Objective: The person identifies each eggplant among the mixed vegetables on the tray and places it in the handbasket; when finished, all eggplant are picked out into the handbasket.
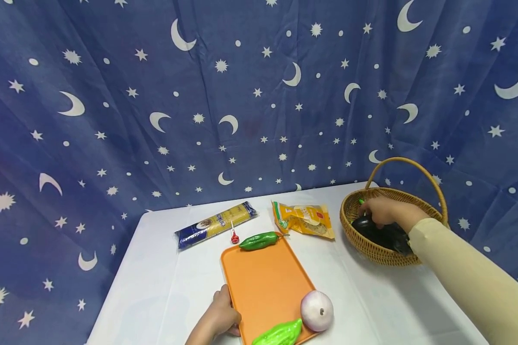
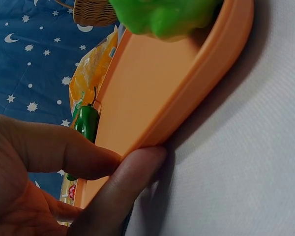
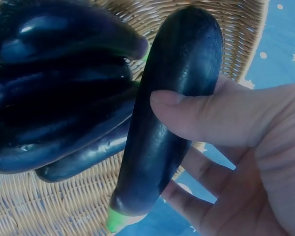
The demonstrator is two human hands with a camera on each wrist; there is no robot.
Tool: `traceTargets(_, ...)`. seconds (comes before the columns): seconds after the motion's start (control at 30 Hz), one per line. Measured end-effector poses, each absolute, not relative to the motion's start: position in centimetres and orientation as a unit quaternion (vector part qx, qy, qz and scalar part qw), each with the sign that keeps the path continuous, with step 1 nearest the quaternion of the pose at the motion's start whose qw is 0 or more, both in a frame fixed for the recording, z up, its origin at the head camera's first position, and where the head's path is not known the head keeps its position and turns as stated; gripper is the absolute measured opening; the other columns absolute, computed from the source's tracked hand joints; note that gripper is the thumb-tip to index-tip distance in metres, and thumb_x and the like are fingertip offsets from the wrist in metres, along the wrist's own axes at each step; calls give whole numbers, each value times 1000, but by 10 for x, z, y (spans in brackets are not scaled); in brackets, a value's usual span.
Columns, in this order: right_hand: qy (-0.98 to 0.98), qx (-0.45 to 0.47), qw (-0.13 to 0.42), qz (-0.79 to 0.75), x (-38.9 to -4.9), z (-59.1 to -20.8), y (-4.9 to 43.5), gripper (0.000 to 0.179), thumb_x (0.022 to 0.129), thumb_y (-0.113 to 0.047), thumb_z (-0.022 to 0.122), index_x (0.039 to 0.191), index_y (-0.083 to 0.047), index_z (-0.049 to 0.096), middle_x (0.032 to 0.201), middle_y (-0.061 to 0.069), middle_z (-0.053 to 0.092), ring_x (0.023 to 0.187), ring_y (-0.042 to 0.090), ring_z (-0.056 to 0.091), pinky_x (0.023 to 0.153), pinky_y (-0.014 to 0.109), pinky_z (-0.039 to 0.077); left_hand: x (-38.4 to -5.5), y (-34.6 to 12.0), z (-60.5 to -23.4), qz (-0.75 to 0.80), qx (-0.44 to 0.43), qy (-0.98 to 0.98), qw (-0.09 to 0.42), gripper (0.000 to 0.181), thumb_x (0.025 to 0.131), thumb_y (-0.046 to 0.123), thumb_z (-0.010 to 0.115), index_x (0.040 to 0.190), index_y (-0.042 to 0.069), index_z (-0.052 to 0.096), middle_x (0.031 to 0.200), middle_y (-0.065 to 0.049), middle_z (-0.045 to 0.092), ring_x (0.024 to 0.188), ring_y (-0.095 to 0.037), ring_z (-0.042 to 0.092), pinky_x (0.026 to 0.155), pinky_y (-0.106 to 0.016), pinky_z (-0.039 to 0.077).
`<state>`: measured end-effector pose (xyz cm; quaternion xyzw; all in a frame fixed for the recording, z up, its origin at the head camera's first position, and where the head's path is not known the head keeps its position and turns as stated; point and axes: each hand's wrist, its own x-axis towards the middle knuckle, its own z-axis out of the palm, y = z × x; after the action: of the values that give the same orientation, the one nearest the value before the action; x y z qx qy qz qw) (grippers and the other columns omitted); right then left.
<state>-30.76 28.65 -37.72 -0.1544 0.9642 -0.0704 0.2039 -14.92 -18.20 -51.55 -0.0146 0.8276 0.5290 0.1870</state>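
Note:
In the head view, my right hand (image 1: 382, 211) reaches into a wicker basket (image 1: 373, 247) at the right. The right wrist view shows its thumb and fingers gripping a dark purple eggplant (image 3: 187, 54), green stem end down. Several more eggplants (image 3: 54, 118) lie beside it in the basket. My left hand (image 1: 220, 311) pinches the left edge of an orange tray (image 1: 263, 282) between thumb and finger. On that tray are a dark green pepper (image 1: 259, 240) at the far end, a light green bumpy vegetable (image 1: 280, 334) at the near end, and a white-and-purple onion (image 1: 317, 311) at the near right corner.
Behind the tray lie a blue-and-yellow pasta packet (image 1: 216, 226), a small red lollipop (image 1: 235, 238) with a white stick, and an orange-yellow food bag (image 1: 306, 220). The basket's tall handle (image 1: 429, 177) arches over it. A blue star-and-moon curtain (image 1: 250, 96) hangs behind the white-covered table (image 1: 155, 287).

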Motion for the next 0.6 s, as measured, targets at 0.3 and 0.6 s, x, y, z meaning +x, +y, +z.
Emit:
traceTargets(0.3,962,-179,201,-56,-310,-387,281,49,74,17,62,116,-6,72,101,12,68,91,25,60,82,43,60,-142,-186,-517,553,-22,813,182,76,58,-18,59,131,-15,36,109,-28,36,66,-33,59,44,-38,63)
traceTargets(0.6,959,-191,200,-61,-312,-393,283,47,74,20,60,113,-5,72,101,11,69,89,24,61,73,35,60,-147,-186,-514,534,-28,824,185,86,58,-16,59,139,-18,30,107,-26,37,68,-32,58,45,-36,63)
